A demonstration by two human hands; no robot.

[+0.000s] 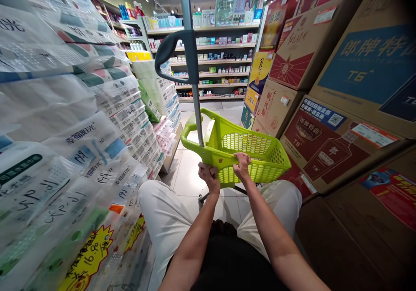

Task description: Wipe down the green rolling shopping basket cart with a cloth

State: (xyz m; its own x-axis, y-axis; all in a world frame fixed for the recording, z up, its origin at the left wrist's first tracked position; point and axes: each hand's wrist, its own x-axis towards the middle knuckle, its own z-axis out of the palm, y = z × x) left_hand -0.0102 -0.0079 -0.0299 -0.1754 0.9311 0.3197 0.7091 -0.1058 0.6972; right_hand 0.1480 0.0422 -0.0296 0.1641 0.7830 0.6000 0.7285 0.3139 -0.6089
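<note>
So both hands are on the same thing here, a little apart from each other. The right hand point(242, 166) has its fingers hooked over the near rim of a green basket point(212, 155), clamped on it by the look of things. The left hand point(209, 177) is curled up against the basket's near side, lower down, but honestly can't tell how firmly it's holding, since the fingers bunch up and hide the contact.

The basket's right in front of the person, just past the hands and between the white trousers point(165, 204) and the shelves further off. Its long axis runs mostly crosswise, left to right, with the right end angled a bit closer to the body. Left hand is nearer the end with the grey pole point(196, 109); right hand is nearer the middle of the long side. The pole goes up pretty much upright, with a dark handle point(191, 57) looping off to the left, well above both hands.

Further out: wrapped packs point(107, 148) piled on the left, cartons point(341, 139) stacked on the right, stocked shelves point(214, 46) straight ahead.
</note>
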